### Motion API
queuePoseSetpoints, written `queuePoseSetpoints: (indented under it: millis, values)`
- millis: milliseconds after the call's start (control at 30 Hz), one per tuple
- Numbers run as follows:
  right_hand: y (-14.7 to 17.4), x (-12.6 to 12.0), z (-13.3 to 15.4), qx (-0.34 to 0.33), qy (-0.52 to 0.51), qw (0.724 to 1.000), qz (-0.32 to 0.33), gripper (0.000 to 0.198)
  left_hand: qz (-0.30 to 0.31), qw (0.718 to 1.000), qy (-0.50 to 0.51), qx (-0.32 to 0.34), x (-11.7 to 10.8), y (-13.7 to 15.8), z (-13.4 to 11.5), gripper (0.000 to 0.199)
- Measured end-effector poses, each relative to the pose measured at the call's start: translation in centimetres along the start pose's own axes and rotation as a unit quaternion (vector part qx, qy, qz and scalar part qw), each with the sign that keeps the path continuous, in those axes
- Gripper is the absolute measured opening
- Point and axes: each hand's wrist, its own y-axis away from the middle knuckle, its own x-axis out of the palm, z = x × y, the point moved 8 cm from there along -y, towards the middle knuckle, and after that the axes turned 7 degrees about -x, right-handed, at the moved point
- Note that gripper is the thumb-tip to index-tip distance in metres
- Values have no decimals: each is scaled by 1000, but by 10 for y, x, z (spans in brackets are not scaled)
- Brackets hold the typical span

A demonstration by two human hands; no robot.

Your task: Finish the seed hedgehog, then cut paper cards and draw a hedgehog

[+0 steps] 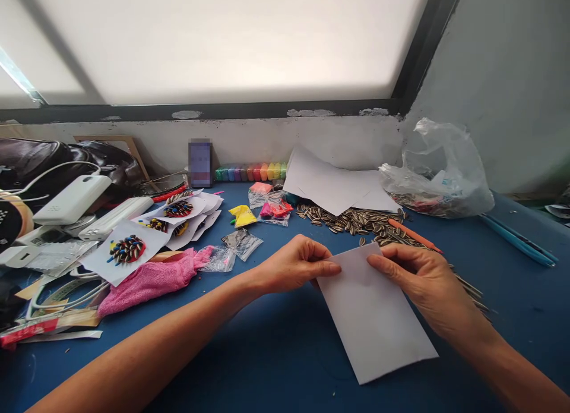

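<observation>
A blank white sheet of paper [374, 318] hangs between my two hands above the blue table, its near end tilted toward me. My left hand [307, 261] pinches the far left corner, thumb on top. At the far right corner, my right hand [414, 276] grips the same sheet between thumb and fingers. Just beyond the paper lies a heap of striped sunflower seeds [356, 220], with an orange pencil-like stick [414, 236] resting on it near my right hand.
At the left are papers with seed-covered clay shapes [127, 249], a pink cloth [151, 282] and white power banks [73, 199]. Small clay packets [243, 216], colored clay blocks [252, 172], stacked paper [329, 178] and a plastic bag [445, 169] stand behind. Blue tweezers [519, 240] lie right.
</observation>
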Motion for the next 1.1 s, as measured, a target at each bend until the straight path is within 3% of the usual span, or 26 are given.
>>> queuePoseSetpoints:
  millis: [300, 500, 633, 900, 1100]
  values:
    - [1, 1, 6, -27, 31, 999, -7, 38, -9, 1000, 28, -8, -2, -2, 2, 24]
    - [1, -7, 9, -48, 32, 996, -72, 43, -98, 984, 145, -37, -19, -6, 14, 43]
    - [0, -9, 11, -62, 32, 993, -93, 42, -141, 979, 146, -31, -27, -5, 13, 43]
    - [0, -9, 11, -66, 36, 992, -103, 39, -97, 986, 133, -10, -29, -8, 6, 42]
    - [2, -18, 9, -68, 31, 987, -142, 41, -151, 973, 175, -3, -40, -4, 9, 49]
